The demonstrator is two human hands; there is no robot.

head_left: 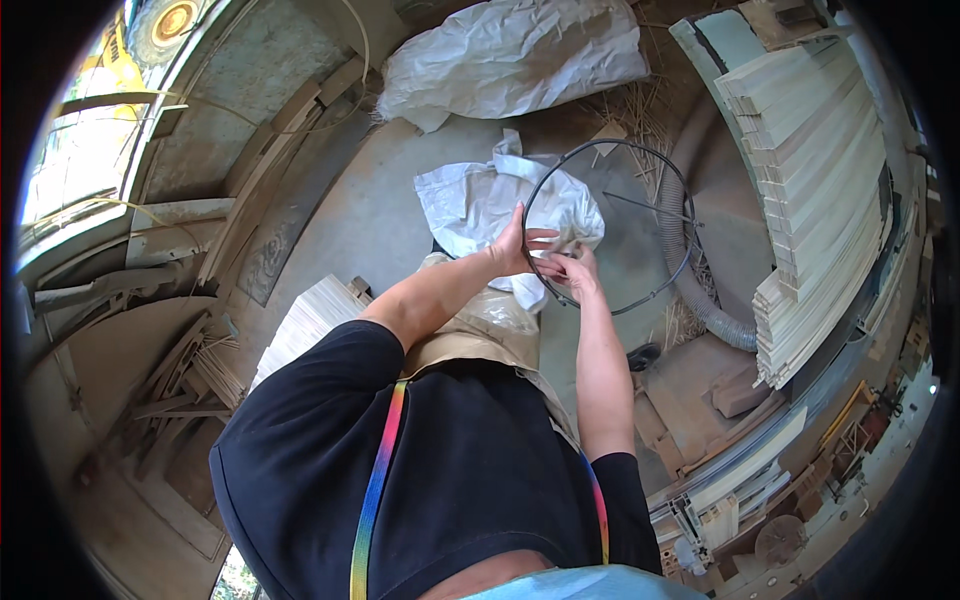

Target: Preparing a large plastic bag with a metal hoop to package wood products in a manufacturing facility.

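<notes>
The dark wire hoop (640, 215), held up over the concrete floor (370, 220) and facing you nearly flat-on, is gripped at its lower-left rim by your left hand (515, 245) and right hand (572, 272), both closed on it, with crumpled white sacking (470, 200) just behind.

Black wire hoop (610, 228); white crumpled sacks (478, 205); pale cream wood slats (815, 190); grey ribbed hose (700, 295); black shirt (440, 480) with rainbow-striped straps (375, 490).
</notes>
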